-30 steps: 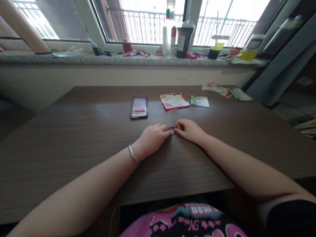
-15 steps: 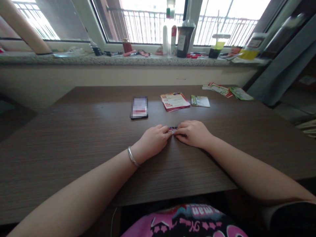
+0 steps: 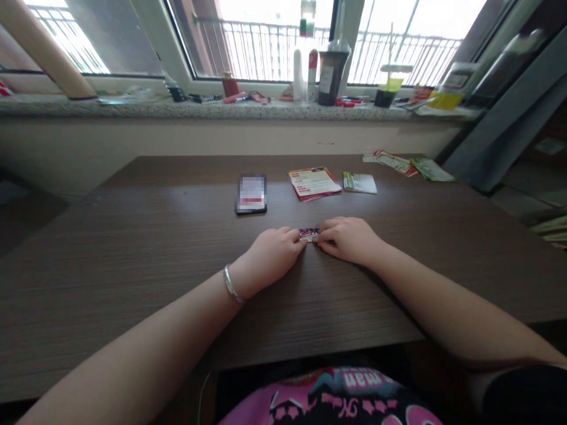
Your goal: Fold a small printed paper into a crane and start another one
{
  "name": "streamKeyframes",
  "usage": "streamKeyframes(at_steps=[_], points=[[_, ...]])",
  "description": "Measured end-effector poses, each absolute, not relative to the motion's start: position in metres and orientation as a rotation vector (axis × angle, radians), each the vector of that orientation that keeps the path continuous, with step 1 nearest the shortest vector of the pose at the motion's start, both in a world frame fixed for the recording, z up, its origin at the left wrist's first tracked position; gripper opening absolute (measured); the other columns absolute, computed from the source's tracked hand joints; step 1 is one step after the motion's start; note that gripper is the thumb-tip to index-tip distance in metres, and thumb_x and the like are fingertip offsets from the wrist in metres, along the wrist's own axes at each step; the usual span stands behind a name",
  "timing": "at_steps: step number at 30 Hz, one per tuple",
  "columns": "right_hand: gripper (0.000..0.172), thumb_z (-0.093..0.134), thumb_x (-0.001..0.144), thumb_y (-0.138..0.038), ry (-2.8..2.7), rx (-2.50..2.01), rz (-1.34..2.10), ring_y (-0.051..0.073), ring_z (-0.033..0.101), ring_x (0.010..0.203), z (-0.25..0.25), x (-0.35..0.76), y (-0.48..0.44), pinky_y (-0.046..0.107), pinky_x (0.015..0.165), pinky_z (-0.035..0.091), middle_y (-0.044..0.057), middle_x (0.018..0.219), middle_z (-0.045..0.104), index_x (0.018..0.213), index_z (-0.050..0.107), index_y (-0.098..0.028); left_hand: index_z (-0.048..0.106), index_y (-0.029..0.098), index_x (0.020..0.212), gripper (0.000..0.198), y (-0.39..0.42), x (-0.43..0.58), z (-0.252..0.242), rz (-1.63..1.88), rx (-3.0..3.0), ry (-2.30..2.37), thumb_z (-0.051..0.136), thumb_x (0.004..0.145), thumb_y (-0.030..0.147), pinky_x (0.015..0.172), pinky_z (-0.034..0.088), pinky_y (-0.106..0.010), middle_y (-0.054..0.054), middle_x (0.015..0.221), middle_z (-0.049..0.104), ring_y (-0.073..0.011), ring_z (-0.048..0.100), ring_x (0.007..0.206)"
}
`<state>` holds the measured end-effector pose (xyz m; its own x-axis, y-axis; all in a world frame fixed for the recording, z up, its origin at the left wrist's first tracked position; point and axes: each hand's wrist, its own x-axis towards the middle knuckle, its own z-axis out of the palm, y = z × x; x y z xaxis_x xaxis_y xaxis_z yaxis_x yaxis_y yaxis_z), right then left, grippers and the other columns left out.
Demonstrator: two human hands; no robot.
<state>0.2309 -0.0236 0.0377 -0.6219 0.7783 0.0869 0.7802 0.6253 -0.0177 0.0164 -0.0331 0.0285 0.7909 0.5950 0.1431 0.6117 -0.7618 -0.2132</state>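
Note:
Low over the middle of the brown table, my left hand (image 3: 275, 254) and my right hand (image 3: 349, 237) face each other, both with fingers closed. Between them is a small folded paper strip (image 3: 309, 234), dark with pink and white print and a pale front edge. My left fingers pinch its left end and my right fingers its right end. Most of both ends is hidden under the fingers. A silver bangle (image 3: 231, 284) sits on my left wrist.
Beyond my hands lie a pixelated dark-edged rectangle (image 3: 251, 195), a stack of printed cards (image 3: 315, 183), a smaller green-and-white stack (image 3: 359, 183) and several loose leaflets (image 3: 394, 162). Bottles, cups and pens line the stone windowsill (image 3: 266, 113) behind the table (image 3: 133, 236).
My left hand has shifted slightly left, so more of the paper strip shows between my fingers. My right hand has hardly moved.

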Motion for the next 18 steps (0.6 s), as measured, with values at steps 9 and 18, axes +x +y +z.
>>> streamKeyframes(at_steps=[9, 18], points=[[0.032, 0.044, 0.091, -0.033, -2.796, -1.37, -0.157, 0.019, 0.061, 0.082, 0.042, 0.22, -0.029, 0.029, 0.066, 0.037, 0.008, 0.093, 0.068, 0.087, 0.073, -0.02, 0.063, 0.017, 0.109, 0.028, -0.033, 0.019, 0.032, -0.139, -2.799, -0.975, 0.043, 0.09, 0.016, 0.076, 0.047, -0.033, -0.009, 0.098, 0.06, -0.0207, 0.055, 0.085], [0.026, 0.05, 0.089, -0.037, -2.784, -1.378, -0.057, 0.018, 0.062, 0.084, 0.041, 0.231, -0.025, 0.027, 0.065, 0.038, 0.004, 0.098, 0.069, 0.095, 0.074, -0.028, 0.064, 0.022, 0.114, 0.037, -0.025, 0.006, 0.032, -0.15, -2.905, -1.036, 0.047, 0.082, 0.011, 0.083, 0.047, -0.032, -0.007, 0.096, 0.06, -0.0202, 0.055, 0.091]])
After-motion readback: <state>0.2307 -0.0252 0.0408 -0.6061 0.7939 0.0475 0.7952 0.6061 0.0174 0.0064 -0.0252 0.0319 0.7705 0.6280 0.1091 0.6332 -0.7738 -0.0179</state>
